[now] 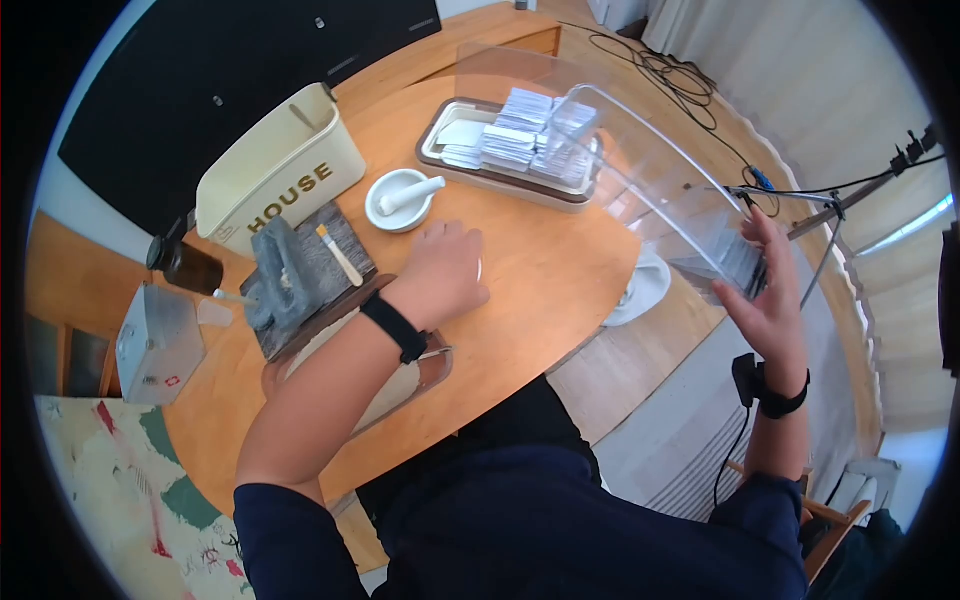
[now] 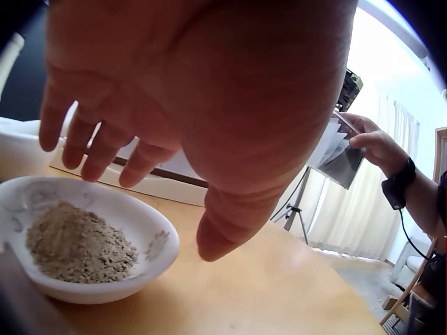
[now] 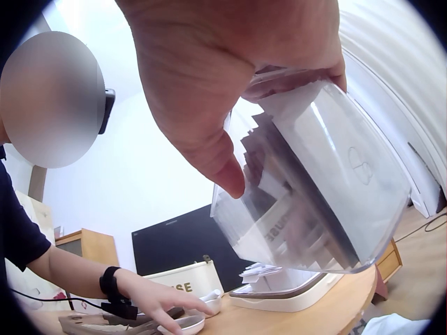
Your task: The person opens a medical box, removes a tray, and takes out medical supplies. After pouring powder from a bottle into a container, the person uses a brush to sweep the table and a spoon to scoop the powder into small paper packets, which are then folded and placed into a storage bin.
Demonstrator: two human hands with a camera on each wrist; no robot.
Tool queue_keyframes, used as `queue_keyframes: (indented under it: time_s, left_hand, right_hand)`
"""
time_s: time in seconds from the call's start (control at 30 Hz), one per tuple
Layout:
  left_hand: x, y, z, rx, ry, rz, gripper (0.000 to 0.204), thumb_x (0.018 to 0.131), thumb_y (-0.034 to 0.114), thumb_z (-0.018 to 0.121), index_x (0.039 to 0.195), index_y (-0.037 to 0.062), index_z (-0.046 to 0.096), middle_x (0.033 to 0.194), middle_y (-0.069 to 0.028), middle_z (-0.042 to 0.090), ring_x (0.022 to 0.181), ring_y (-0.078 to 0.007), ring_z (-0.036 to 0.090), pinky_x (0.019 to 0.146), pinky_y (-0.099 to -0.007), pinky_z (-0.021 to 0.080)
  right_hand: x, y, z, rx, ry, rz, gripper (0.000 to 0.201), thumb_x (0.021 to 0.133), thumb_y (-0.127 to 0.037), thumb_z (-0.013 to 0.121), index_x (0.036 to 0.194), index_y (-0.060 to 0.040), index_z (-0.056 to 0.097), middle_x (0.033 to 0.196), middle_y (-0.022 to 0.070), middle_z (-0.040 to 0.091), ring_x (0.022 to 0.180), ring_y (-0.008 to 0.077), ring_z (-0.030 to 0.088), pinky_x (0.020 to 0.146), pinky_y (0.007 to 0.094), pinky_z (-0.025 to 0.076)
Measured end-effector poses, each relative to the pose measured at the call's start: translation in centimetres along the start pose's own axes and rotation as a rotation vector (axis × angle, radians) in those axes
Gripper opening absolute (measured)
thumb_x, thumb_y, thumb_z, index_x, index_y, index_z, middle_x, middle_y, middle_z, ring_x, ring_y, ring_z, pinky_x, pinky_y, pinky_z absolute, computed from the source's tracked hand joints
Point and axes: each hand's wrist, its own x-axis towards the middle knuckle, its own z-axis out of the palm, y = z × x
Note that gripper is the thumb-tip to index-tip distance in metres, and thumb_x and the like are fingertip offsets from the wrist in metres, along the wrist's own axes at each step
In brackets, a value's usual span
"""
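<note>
The right hand [image 1: 768, 295] [image 3: 230, 77] grips one end of a clear plastic box [image 1: 655, 165] [image 3: 356, 174], raised and tilted at the table's right side. A stack of thin cards or bags [image 1: 738, 258] [image 3: 300, 188] lies inside. Fingers loose and thumb apart, the left hand [image 1: 440, 278] [image 2: 188, 91] hovers by a small white bowl [image 2: 150, 262] of grey-brown granules [image 2: 77, 244]; in the head view that hand hides nearly all of the bowl. Behind it stands a white mortar [image 1: 385, 215] with a pestle [image 1: 415, 195].
A cream tray [image 1: 480, 178] with white packets [image 1: 510, 145] stands at the back. Further left are a cream HOUSE bin [image 1: 290, 195], a dark board [image 1: 345, 240] bearing a grey stone-like piece [image 1: 285, 275] and brush [image 1: 340, 255], a brown jar [image 1: 190, 268] and a clear case [image 1: 160, 345].
</note>
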Motion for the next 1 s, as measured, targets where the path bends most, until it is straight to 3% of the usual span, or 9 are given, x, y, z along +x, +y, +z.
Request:
queue_keyframes:
  time_s: [0.13, 0.23, 0.33, 0.53, 0.57, 0.63, 0.77, 0.83, 1.0]
  left_hand:
    - [1.1, 0.2, 0.0, -0.091, 0.146, 0.102, 0.047, 0.081, 0.025, 0.068, 0.116, -0.0031, 0.056, 0.118, -0.0198, 0.056, 0.117, -0.0361, 0.051, 0.102, -0.0455, 0.042]
    - [3.1, 0.8, -0.2, -0.151, 0.057, 0.141, 0.046, 0.083, 0.021, 0.065, 0.120, -0.0047, 0.054, 0.122, -0.0207, 0.055, 0.118, -0.0367, 0.050, 0.104, -0.0462, 0.042]
    - [5.9, 1.8, 0.9, -0.144, 0.147, 0.194, 0.048, 0.082, 0.018, 0.064, 0.122, -0.0051, 0.053, 0.126, -0.0211, 0.055, 0.119, -0.0366, 0.051, 0.105, -0.0443, 0.043]
    - [9.5, 2.4, 1.6, -0.097, 0.149, 0.097, 0.049, 0.083, 0.008, 0.056, 0.130, -0.0044, 0.051, 0.134, -0.0193, 0.051, 0.125, -0.0354, 0.047, 0.106, -0.0415, 0.042]
    - [9.8, 2.1, 2.4, -0.095, 0.152, 0.090, 0.049, 0.083, 0.008, 0.056, 0.130, -0.0044, 0.051, 0.134, -0.0193, 0.051, 0.125, -0.0354, 0.047, 0.106, -0.0415, 0.042]
    - [10.2, 2.0, 3.6, -0.002, 0.321, 0.133, 0.047, 0.084, 0.005, 0.053, 0.130, -0.0049, 0.052, 0.133, -0.0192, 0.051, 0.122, -0.0353, 0.048, 0.107, -0.0416, 0.041]
    - [10.4, 2.0, 3.9, 0.052, 0.347, 0.163, 0.040, 0.087, 0.009, 0.057, 0.125, -0.0044, 0.053, 0.131, -0.0179, 0.051, 0.122, -0.0338, 0.050, 0.104, -0.0385, 0.045]
    - [10.0, 2.2, 3.4, 0.018, 0.277, 0.161, 0.038, 0.085, 0.009, 0.059, 0.120, -0.0045, 0.055, 0.127, -0.0191, 0.052, 0.115, -0.0339, 0.051, 0.100, -0.0372, 0.045]
    - [8.5, 2.8, 3.4, 0.073, 0.297, 0.210, 0.036, 0.082, 0.007, 0.061, 0.115, -0.0052, 0.057, 0.120, -0.0202, 0.054, 0.107, -0.0349, 0.052, 0.095, -0.0372, 0.046]
  right_hand:
    - [0.3, -0.5, 0.1, -0.057, -0.007, 0.017, 0.086, 0.066, -0.008, 0.081, 0.144, -0.0017, 0.045, 0.126, 0.0165, 0.058, 0.115, 0.0316, 0.058, 0.100, 0.0401, 0.046]
    - [0.6, -0.1, -0.2, -0.069, 0.001, 0.025, 0.086, 0.066, -0.007, 0.081, 0.144, -0.0016, 0.045, 0.126, 0.0163, 0.058, 0.115, 0.0313, 0.058, 0.101, 0.0404, 0.046]
    - [0.6, 0.2, -0.5, -0.081, 0.019, 0.054, 0.086, 0.066, -0.006, 0.081, 0.144, -0.0018, 0.045, 0.126, 0.0161, 0.058, 0.116, 0.0312, 0.058, 0.101, 0.0405, 0.046]
    - [0.2, 1.1, -1.3, -0.097, 0.039, 0.074, 0.085, 0.067, -0.006, 0.080, 0.144, -0.0023, 0.044, 0.127, 0.0159, 0.058, 0.117, 0.0310, 0.058, 0.102, 0.0412, 0.045]
    - [0.1, 1.1, -1.4, -0.093, 0.039, 0.069, 0.085, 0.067, -0.006, 0.080, 0.144, -0.0023, 0.044, 0.127, 0.0159, 0.058, 0.117, 0.0310, 0.058, 0.102, 0.0412, 0.045]
    - [0.0, 1.2, -1.7, -0.098, 0.052, 0.097, 0.084, 0.068, -0.007, 0.080, 0.145, -0.0029, 0.044, 0.128, 0.0155, 0.058, 0.117, 0.0304, 0.058, 0.103, 0.0411, 0.045]
    - [-0.1, 2.7, -2.8, -0.128, 0.101, 0.102, 0.082, 0.071, -0.009, 0.080, 0.145, -0.0033, 0.044, 0.128, 0.0152, 0.058, 0.116, 0.0296, 0.058, 0.103, 0.0405, 0.045]
    - [0.9, 3.7, -3.6, -0.159, 0.142, 0.080, 0.080, 0.073, -0.012, 0.079, 0.145, -0.0031, 0.045, 0.126, 0.0152, 0.060, 0.116, 0.0288, 0.058, 0.102, 0.0402, 0.045]
    - [4.9, 6.0, -4.8, -0.257, 0.185, 0.051, 0.075, 0.075, -0.016, 0.077, 0.142, -0.0011, 0.047, 0.123, 0.0177, 0.061, 0.115, 0.0297, 0.059, 0.099, 0.0390, 0.047]
